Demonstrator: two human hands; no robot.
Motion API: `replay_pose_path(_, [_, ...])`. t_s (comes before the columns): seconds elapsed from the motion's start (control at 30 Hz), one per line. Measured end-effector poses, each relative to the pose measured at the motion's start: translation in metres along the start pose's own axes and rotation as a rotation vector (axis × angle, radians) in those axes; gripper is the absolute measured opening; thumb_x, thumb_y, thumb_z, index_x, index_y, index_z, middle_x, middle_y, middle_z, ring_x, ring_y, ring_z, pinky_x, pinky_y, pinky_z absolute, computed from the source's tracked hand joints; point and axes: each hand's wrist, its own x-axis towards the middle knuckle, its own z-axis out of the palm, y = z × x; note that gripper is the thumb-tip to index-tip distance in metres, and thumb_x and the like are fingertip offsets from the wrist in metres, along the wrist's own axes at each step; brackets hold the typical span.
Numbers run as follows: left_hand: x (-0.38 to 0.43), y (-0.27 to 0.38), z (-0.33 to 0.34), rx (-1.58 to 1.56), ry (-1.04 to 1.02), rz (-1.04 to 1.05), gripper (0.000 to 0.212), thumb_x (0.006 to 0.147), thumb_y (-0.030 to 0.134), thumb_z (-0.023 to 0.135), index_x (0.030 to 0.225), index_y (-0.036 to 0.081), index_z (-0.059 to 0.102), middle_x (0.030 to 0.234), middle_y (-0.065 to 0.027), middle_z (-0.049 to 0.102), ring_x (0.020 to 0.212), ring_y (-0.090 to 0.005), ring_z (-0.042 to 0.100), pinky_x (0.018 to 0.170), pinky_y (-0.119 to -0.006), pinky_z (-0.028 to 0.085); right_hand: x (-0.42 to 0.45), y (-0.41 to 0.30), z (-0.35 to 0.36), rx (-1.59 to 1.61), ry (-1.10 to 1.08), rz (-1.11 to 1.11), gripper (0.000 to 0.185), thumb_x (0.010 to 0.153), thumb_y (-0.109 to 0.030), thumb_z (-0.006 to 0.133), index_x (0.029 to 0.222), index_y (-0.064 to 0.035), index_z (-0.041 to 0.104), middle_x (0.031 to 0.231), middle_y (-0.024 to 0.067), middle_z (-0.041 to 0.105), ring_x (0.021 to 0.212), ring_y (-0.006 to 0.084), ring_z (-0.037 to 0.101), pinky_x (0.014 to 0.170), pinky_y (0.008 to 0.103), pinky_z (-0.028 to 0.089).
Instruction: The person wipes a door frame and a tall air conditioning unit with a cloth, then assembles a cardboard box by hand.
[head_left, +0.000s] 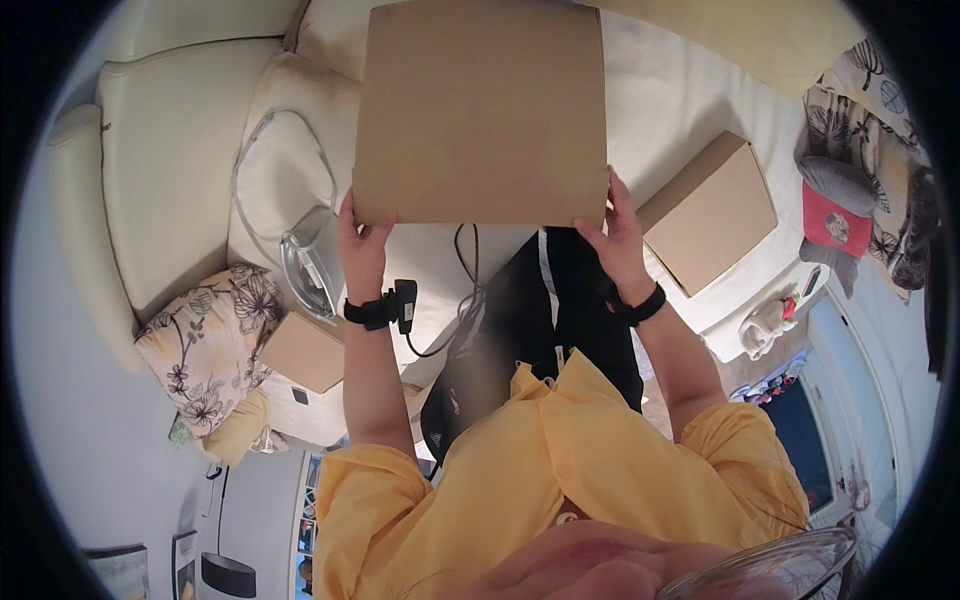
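Observation:
A large flat-faced cardboard box (481, 112) is held up in front of me, its broad brown side towards the camera. My left hand (365, 244) grips its lower left corner, thumb on the near face. At the lower right corner, my right hand (619, 232) grips it the same way. Fingers behind the box are hidden. Both wrists wear black bands; the left one carries a small black device (406, 306) with a cable. A smaller closed cardboard box (712, 217) lies on the sofa to the right of my right hand.
Left of my left hand, a clear bag (311, 262) with a strap lies on the cream sofa (180, 165). Below it are another cardboard box (306, 351), a floral cushion (214, 345) and a small dark object (300, 395). A black cable (472, 277) hangs near my lap. Cushions lie far right.

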Motion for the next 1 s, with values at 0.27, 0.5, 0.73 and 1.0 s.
replay_pose_path(0.27, [0.003, 0.058, 0.021, -0.244, 0.163, 0.094, 0.047, 0.09, 0.008, 0.062, 0.133, 0.0, 0.045, 0.13, -0.0121, 0.05, 0.116, -0.0225, 0.052, 0.1, -0.035, 0.042, 0.017, -0.087, 0.007, 0.275, 0.17, -0.036, 0.067, 0.09, -0.004, 0.062, 0.148, -0.001, 0.029, 0.14, 0.0097, 0.046, 0.125, 0.0185, 0.047, 0.104, 0.032, 0.039])
replay_pose_path(0.5, [0.032, 0.054, 0.016, -0.325, 0.042, 0.221, 0.061, 0.091, 0.011, 0.064, 0.142, 0.003, 0.032, 0.14, -0.0098, 0.043, 0.126, -0.0191, 0.044, 0.106, -0.035, 0.035, 0.05, -0.081, -0.004, 0.167, 0.126, -0.259, 0.071, 0.088, -0.004, 0.065, 0.148, -0.0026, 0.029, 0.143, 0.011, 0.042, 0.13, 0.019, 0.042, 0.105, 0.0332, 0.039])
replay_pose_path(0.73, [0.031, 0.027, 0.013, -0.442, -0.031, 0.06, 0.065, 0.09, 0.006, 0.065, 0.145, 0.004, 0.03, 0.14, -0.0105, 0.044, 0.13, -0.021, 0.042, 0.109, -0.039, 0.034, 0.042, -0.048, -0.004, 0.159, -0.091, -0.11, 0.094, 0.085, -0.003, 0.069, 0.154, -0.0057, 0.005, 0.15, 0.014, 0.033, 0.135, 0.0227, 0.036, 0.111, 0.0364, 0.031])
replay_pose_path(1.0, [-0.009, 0.057, 0.002, -0.569, 0.17, -0.195, 0.031, 0.092, 0.006, 0.058, 0.121, 0.001, 0.048, 0.115, -0.0126, 0.059, 0.102, -0.0237, 0.063, 0.09, -0.038, 0.052, 0.003, -0.086, 0.007, 0.406, 0.045, 0.263, 0.061, 0.092, -0.01, 0.063, 0.143, 0.0024, 0.032, 0.134, 0.011, 0.051, 0.123, 0.0183, 0.048, 0.106, 0.0323, 0.037])
